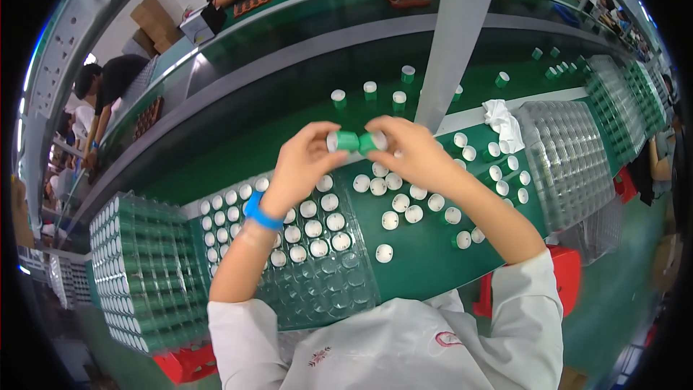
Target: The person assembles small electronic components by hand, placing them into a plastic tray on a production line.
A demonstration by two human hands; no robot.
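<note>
Green plastic cylinder with a white end (346, 141) is in the left hand (299, 160), clamped between thumb and fingers, its white end turned toward that palm. From my distant station I see the right hand (413, 148) closed on a 2nd green cylinder (369, 143), whose white end faces the right palm. The 2 green ends meet or nearly meet between the hands; I cannot tell whether they touch.

A blue wristband (263, 211) circles the wrist behind the left hand. Below that hand I make out a clear plastic tray with round pockets (325, 290), with white-topped cylinders standing in its farther rows. Well to the left of the same hand stands a stack of filled clear trays (162, 274).

Below the right hand and to its right, loose white-topped cylinders (400, 203) are scattered over a green tabletop (426, 274). Farther right of that hand lie a crumpled white cloth (503, 126) and, just beside it, a stack of clear pocketed trays (567, 162). Beyond the hands I see a few upright green-and-white cylinders (370, 90) on a dark green belt (289, 101), and a pale metal post (455, 36) rises just past the right hand.
</note>
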